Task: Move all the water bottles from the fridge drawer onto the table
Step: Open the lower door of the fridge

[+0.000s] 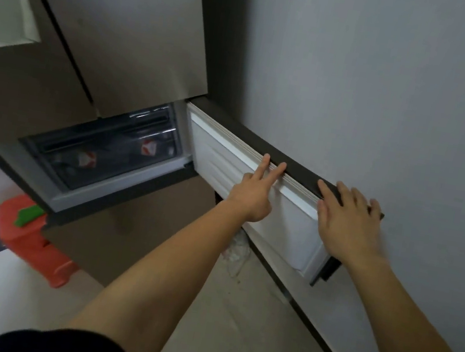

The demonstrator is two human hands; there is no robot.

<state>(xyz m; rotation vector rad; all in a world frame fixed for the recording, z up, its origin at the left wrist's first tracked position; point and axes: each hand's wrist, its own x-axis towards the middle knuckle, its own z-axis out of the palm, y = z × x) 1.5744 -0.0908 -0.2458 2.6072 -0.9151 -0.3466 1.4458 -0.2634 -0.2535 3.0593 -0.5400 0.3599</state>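
The lower right fridge door (255, 176) stands swung open against the wall, its white inner side facing me. My left hand (253, 191) touches its top edge with two straight fingers; the other fingers are curled. My right hand (349, 218) lies flat with spread fingers over the door's dark top edge near the outer corner. Inside the open compartment a dark translucent drawer (107, 150) is closed. Behind its front I see bottles with red-and-white labels (149, 147), one more at the left (86, 159). No table is in view.
The grey upper fridge doors (121, 21) are closed above. A grey wall (388, 109) runs along the right, close behind the open door. A red plastic stool (29, 238) with a green piece stands on the pale floor at the left. Crumpled plastic (236, 252) lies under the door.
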